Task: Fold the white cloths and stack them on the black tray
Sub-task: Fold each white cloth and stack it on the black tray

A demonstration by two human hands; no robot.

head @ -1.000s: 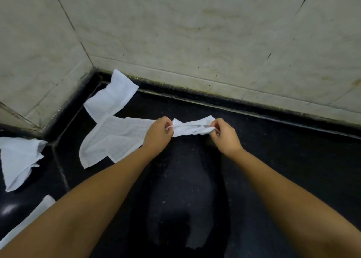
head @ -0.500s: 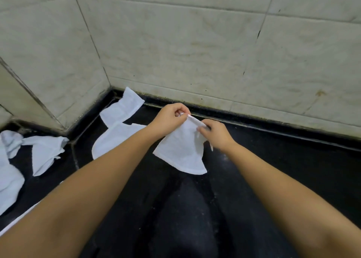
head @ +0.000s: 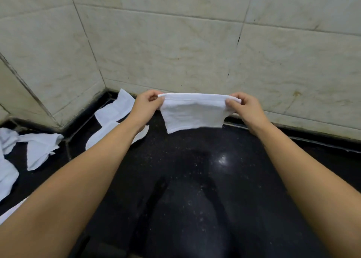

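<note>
1. L hand (head: 146, 103) pinches the top-left corner of a white cloth (head: 192, 114); fingers curled round the hem.
2. R hand (head: 243, 106) pinches the top-right corner the same way, thumb on the near face.
3. Cloth is held up in the air between both hands, top edge pulled taut and about level, in front of the tiled wall (head: 175, 49). Rest hangs down flat; looks doubled over at the top hem. Lower edge is free, clear of the counter (head: 185, 179).
4. Counter is black, speckled, glossy, w/ a bright glare spot right of centre. Cannot tell if this surface is the tray or a worktop.
5. Loose cloths (head: 115, 111) lie in the back-left corner, near the wall joint, partly hidden behind the L forearm; unfolded, overlapping.
6. Crumpled cloths (head: 39, 150) sit further left, past a seam in the black surface, well apart from the held one.
7. Both forearms bare, reaching fwd from the bottom corners.
</note>
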